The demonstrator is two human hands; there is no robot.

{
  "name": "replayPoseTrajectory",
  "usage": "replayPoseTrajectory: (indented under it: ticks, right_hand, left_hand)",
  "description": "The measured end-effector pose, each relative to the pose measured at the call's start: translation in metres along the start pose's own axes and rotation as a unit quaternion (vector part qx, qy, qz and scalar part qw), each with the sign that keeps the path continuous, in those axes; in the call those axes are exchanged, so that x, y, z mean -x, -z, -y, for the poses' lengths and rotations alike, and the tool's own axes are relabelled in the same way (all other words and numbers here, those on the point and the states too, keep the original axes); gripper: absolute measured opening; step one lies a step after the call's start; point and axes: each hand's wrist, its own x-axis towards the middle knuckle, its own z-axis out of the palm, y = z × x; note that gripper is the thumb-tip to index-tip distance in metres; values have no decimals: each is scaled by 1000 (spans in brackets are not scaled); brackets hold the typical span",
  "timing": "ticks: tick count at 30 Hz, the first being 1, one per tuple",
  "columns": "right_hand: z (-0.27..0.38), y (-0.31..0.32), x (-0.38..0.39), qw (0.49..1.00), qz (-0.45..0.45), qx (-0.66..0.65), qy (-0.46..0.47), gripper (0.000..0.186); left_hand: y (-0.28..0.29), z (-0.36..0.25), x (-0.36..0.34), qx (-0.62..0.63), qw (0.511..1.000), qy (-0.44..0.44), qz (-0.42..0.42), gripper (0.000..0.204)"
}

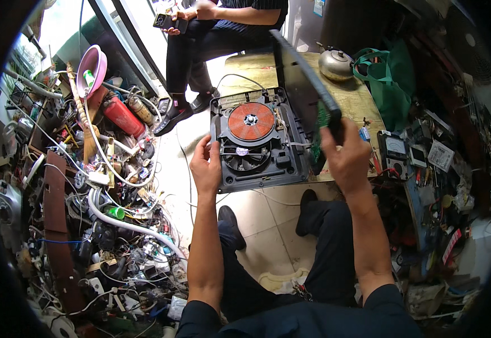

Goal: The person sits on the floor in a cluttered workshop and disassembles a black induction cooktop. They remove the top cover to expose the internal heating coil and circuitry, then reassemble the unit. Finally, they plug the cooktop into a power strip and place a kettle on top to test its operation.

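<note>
Head view: where's the cooker base [259,141] relative to the hands?

– Between them, over the wooden table's [245,65] near left part. Orange coil [251,120] up, fan [248,161] on the near side of it

– Left hand [206,164]?

– At the base's left edge, fingers half curled, thumb along the rim. Firm grip or just steadying, can't tell

– Right [345,158]?

– Right of the base, closed on the near corner of the raised dark panel [299,73], green circuit board [320,121] just beside the fingers
</note>
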Motion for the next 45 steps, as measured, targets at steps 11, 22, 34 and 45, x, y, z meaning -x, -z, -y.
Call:
replayPoseTrajectory:
  ticks: [11,22,34,45]
  right_hand:
    - [41,-63,39,945,112,82,298,26]
    - [-136,-113,26,925,196,83,-313,41]
    - [-137,-136,21,792,196,-399,-419,32]
    - [-120,-158,36,856,219,-305,-355,38]
  left_hand:
    - [-25,-62,-19,420,858,183,232,51]
    - [-28,-18,-16,423,862,267,78,34]
    - [-8,0,-12,29,987,158,22,42]
    - [23,37,1,-70,986,144,47,37]
